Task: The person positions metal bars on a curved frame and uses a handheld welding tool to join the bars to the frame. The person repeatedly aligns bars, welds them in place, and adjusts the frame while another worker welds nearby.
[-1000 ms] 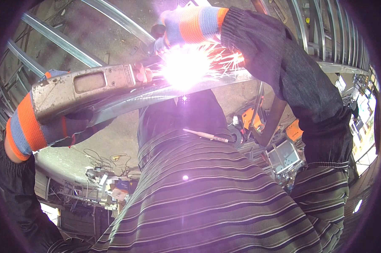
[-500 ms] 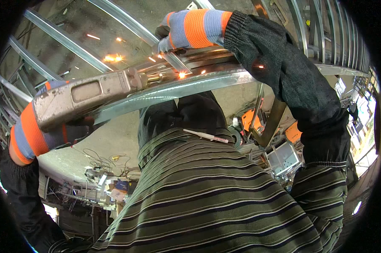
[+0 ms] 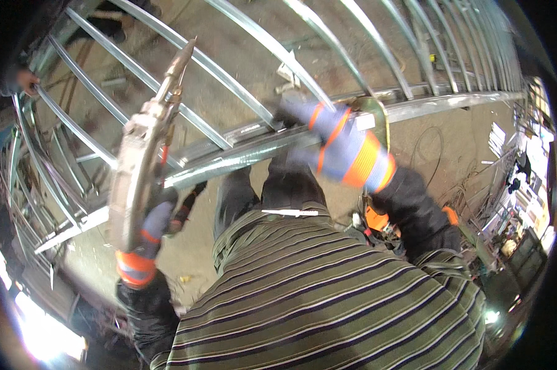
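My left hand (image 3: 155, 231), in a striped grey-and-orange glove, is closed around a grey metal welding gun (image 3: 130, 179). The gun stands nearly upright in the view, its narrow nozzle pointing up over the bars and giving off no sparks. Ahead of me runs a long shiny metal rail (image 3: 241, 159), with several parallel metal bars (image 3: 220, 83) meeting it. My right hand (image 3: 340, 139), gloved alike, is over the rail near the end of one bar. Motion smears its fingers, so its grip is unclear. A curved greenish metal piece (image 3: 383, 120) shows beside the right wrist.
At the far left edge, what looks like another person's hand (image 3: 25, 81) is near the bars. An orange tool (image 3: 375, 219) lies on the floor below the rail, right of my legs. Thin cable (image 3: 436, 145) loops on the floor at right. A white pen (image 3: 290, 213) lies across my waist.
The sparks have stopped. My left hand has swung the welding gun off the rail, nozzle now upward. My right hand has moved toward the right and nearer my body. The view has shifted.
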The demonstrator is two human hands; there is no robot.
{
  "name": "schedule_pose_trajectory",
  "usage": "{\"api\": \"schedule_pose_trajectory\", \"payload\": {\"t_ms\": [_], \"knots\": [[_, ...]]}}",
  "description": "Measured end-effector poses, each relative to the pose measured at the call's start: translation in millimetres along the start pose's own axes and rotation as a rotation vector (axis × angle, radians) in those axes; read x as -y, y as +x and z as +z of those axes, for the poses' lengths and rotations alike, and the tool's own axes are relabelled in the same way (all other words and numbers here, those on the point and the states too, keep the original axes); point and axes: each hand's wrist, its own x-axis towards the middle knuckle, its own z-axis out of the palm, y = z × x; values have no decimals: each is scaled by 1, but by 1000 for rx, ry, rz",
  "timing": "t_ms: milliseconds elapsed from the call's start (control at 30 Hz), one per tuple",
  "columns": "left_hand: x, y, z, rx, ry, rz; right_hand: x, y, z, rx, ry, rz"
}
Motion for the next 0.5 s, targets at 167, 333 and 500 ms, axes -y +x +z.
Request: {"api": "schedule_pose_trajectory", "payload": {"t_ms": [167,333,500], "knots": [[-17,-12,68,207,8,390,95,-68,103,-173,104,37],[-47,-66,114,709,83,954,120,-143,145,-927,593,311],[-59,-105,117,1157,221,1107,136,-279,112,-1205,736,614]]}}
